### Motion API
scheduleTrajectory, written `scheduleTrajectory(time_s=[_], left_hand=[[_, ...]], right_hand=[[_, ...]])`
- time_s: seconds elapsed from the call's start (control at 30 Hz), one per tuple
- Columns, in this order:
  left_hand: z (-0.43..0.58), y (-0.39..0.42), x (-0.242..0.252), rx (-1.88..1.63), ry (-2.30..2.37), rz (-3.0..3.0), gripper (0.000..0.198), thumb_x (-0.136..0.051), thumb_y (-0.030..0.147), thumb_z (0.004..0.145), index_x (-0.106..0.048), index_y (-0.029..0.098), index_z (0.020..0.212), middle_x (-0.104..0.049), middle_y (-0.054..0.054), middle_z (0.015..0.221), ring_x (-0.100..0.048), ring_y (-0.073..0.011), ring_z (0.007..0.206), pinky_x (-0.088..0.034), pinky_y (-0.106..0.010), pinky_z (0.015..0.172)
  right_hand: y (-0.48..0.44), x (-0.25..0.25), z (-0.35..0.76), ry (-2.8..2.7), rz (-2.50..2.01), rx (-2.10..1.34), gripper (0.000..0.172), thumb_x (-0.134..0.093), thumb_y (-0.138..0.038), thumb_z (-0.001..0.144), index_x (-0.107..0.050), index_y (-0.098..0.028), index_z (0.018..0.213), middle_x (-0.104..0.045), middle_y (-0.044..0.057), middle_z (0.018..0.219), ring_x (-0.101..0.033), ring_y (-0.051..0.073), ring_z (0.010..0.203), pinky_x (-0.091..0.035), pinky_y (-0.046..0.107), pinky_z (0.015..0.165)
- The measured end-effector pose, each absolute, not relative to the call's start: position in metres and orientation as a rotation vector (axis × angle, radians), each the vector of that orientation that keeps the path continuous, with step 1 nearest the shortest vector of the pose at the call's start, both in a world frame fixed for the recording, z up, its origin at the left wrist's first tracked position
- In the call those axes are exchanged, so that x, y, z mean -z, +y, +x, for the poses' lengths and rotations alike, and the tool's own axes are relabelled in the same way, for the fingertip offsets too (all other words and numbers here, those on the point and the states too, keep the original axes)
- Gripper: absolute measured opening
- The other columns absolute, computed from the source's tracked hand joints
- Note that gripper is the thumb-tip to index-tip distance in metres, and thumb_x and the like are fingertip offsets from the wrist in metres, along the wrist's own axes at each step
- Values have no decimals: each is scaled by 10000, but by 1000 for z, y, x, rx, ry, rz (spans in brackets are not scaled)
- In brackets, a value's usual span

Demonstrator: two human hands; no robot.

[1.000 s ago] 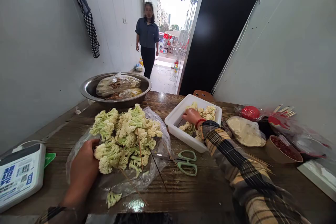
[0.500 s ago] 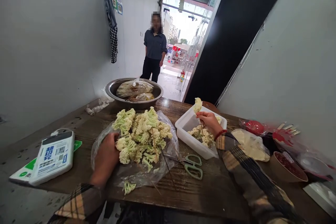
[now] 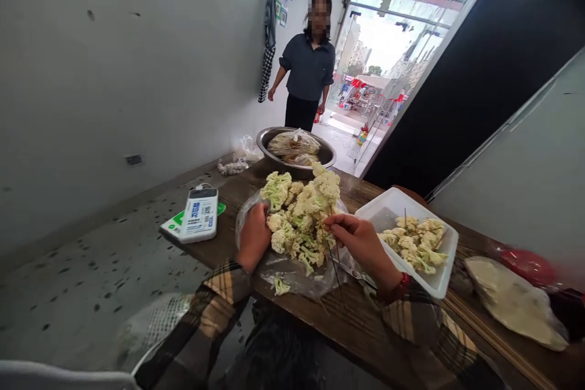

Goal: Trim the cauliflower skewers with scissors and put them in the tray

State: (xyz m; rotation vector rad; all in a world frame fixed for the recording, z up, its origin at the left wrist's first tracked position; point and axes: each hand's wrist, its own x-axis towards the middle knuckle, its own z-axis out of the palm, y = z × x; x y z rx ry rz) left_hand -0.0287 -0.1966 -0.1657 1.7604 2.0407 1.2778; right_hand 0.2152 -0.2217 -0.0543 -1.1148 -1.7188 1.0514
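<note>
A heap of cauliflower florets [image 3: 301, 210] lies on a clear plastic bag [image 3: 292, 271] on the wooden table [image 3: 365, 329]. My left hand [image 3: 253, 236] rests closed against the heap's left side, touching a floret. My right hand [image 3: 361, 241] pinches a thin wooden skewer [image 3: 336, 256] with a floret on its upper end, held over the heap's right side. To the right stands a white tray [image 3: 441, 283] with skewered cauliflower [image 3: 414, 244] in it. Scissors lie mostly hidden under my right hand.
A metal basin [image 3: 278, 137] with bagged food stands at the table's far end. A white payment device [image 3: 198, 213] lies at the left corner. A bag of pale food [image 3: 514, 301] and a red item [image 3: 528, 263] are at right. A person [image 3: 306, 67] stands beyond the table near the doorway.
My right hand lifted a skewered floret out of the white tray and carried it left to the heap. My view swung left. The standing person came closer.
</note>
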Motion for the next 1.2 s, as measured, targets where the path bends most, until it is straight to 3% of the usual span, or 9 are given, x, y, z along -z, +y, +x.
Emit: scheduleTrajectory(time_s=[0.17,0.33,0.47,0.57,0.67,0.77,0.83,1.0,1.2], left_hand=[[-27,-201,165,-1306,2053,1753,203,-415,181,871,-528,179,1040,-615,-146,1079,-587,-270,983,-455,-381,801],[-26,-200,163,-1319,2141,1684,182,-425,164,862,-526,193,1011,-624,-131,1025,-596,-265,947,-454,-378,782],[-28,-199,160,-1256,2159,1698,216,-438,181,849,-542,184,1038,-640,-124,1023,-606,-256,951,-458,-357,773],[-30,-197,155,-1163,2172,1735,260,-499,265,828,-561,167,1062,-653,-119,1014,-612,-261,926,-456,-337,733],[-32,-188,150,-1048,2225,1752,364,-503,308,830,-550,130,1144,-659,-146,1064,-615,-278,932,-445,-332,715],[-32,-184,145,-967,2248,1743,407,-502,331,824,-542,117,1167,-664,-151,1091,-621,-281,935,-441,-322,700],[-30,-186,140,-933,2266,1737,404,-499,331,823,-544,122,1165,-669,-142,1094,-626,-273,930,-439,-308,684],[-27,-190,134,-864,2325,1759,392,-476,297,834,-542,119,1177,-671,-145,1123,-634,-274,964,-448,-305,697],[-29,-185,136,-839,2381,1729,370,-504,298,830,-553,149,1165,-685,-123,1107,-642,-276,971,-458,-305,705]], right_hand=[[-224,62,174,-2002,-1200,-660,204,-557,-217,798,-751,-249,853,-758,22,893,-664,199,816,-496,339,767],[-223,91,146,-2138,-1195,-792,218,-576,-151,776,-763,-227,858,-751,-12,754,-659,164,663,-502,275,645],[-231,89,149,-2188,-1145,-817,256,-589,-148,795,-754,-231,973,-757,-9,850,-677,167,770,-498,263,718],[-238,66,177,-2245,-1058,-726,256,-594,-197,842,-737,-267,1042,-753,-9,982,-673,160,877,-482,255,805],[-233,35,236,-2279,-1101,-547,250,-542,-283,911,-725,-253,1079,-745,-1,1023,-671,144,869,-482,238,783],[-216,10,318,-2266,-1601,-148,284,-509,-315,933,-708,-263,1128,-753,-9,968,-667,138,789,-474,243,754],[-198,3,370,-2236,-1771,-66,306,-490,-283,937,-708,-206,1138,-754,38,964,-673,169,818,-473,263,749],[-155,27,430,-2352,-1962,24,209,-551,-222,915,-737,-195,1007,-721,73,1043,-656,209,960,-481,312,846],[-128,52,427,-2450,-2096,160,334,-577,-353,928,-575,-174,1211,-586,99,1236,-608,209,1034,-526,422,872]])
